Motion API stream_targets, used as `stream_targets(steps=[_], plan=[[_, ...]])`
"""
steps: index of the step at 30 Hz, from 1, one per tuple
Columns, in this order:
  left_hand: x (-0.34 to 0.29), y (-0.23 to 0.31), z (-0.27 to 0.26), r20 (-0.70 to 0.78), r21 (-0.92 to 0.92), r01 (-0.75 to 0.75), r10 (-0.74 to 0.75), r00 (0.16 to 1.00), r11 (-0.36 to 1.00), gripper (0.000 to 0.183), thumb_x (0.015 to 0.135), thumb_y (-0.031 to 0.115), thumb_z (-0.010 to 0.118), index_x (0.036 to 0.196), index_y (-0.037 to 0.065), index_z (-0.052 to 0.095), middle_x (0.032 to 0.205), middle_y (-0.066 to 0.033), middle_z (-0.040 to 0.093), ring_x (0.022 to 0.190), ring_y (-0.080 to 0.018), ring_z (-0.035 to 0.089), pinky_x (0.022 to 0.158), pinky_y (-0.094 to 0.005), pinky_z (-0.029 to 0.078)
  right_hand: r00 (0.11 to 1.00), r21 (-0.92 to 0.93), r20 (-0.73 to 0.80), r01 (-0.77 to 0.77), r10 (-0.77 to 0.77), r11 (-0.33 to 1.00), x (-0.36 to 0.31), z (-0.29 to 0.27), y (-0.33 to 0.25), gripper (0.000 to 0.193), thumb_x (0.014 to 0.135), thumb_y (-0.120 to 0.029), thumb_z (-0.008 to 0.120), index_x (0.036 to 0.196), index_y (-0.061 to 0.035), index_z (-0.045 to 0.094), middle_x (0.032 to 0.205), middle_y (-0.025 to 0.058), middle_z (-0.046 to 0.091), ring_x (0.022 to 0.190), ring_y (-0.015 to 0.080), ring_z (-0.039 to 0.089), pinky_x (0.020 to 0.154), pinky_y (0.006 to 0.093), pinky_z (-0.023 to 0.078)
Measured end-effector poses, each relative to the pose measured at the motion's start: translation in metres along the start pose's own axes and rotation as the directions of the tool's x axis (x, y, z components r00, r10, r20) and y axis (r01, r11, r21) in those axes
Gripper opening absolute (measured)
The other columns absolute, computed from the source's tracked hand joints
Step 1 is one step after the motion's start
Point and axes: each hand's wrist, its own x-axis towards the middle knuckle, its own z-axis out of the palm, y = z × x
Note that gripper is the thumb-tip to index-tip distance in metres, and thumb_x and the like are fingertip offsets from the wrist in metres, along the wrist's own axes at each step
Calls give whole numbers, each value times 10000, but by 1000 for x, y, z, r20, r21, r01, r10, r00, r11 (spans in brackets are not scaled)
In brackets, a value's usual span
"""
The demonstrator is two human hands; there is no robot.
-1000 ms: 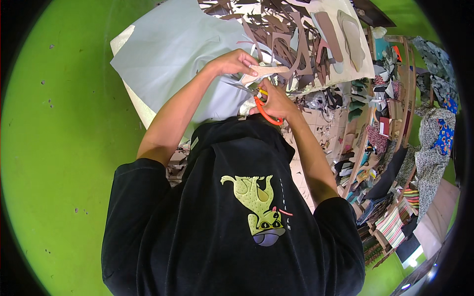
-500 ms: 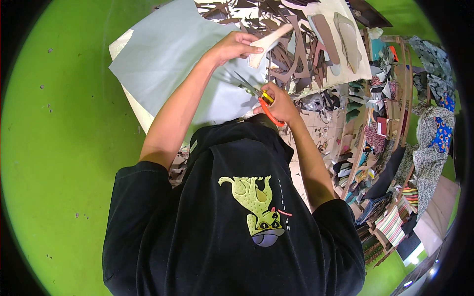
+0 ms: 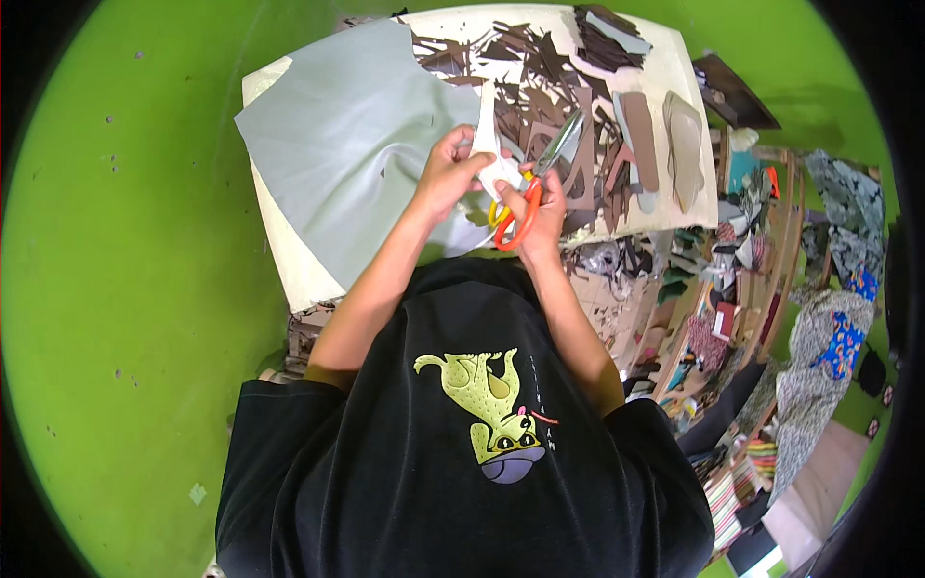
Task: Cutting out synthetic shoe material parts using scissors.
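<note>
My left hand (image 3: pixel 449 181) pinches a narrow, curved, off-white pattern piece (image 3: pixel 488 120), holding it upright over the table. Scissors (image 3: pixel 557 146) rest in my right hand (image 3: pixel 544 214), their blades pointing up and away to the right, with one orange and one yellow handle loop below. The right thumb also reaches the lower end of the off-white piece, so both hands meet there. Under my hands lies a large, wrinkled light-grey sheet (image 3: pixel 332 135) of leather-like material. Its right edge is partly hidden by my hands.
Brown and dark offcuts (image 3: pixel 530 53) cover the right half of the cream-topped table (image 3: pixel 289 246). Stacked sole-shaped pieces (image 3: pixel 683 144) lie near its right edge. Beyond, wooden shelves (image 3: pixel 776 231) hold fabric and scraps. A green wall (image 3: pixel 96 289) stands to the left.
My left hand has brought the off-white piece lower and turned it upright. The right hand has swung the scissors' blades from up-left to up-right and now touches the piece.
</note>
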Motion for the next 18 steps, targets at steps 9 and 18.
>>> stream_targets(steps=[9, 18], plan=[[5, 7, 60, -227, -95, -287, 260, 938, 953, 324, 977, 131, 604, 1255, -36, 612, 1081, -127, 722, 882, -140, 687, 774, -292, 563, 959, -108, 266, -76, 102, 991, 24, -67, -51, 346, 792, 61, 731, 1093, -20, 584, 810, 13, 661, 690, 49, 579, 617, 206, 435], [5, 3, 115, -447, -9, -340, 301, 842, 940, 249, 945, 151, 659, 1140, -4, 666, 976, -62, 712, 841, -122, 676, 779, -303, 570, 866, -290, 476, -8, 152, 957, 61, -121, -97, 358, 778, 32, 748, 1102, -40, 613, 724, -55, 556, 586, 2, 452, 530, 184, 328]])
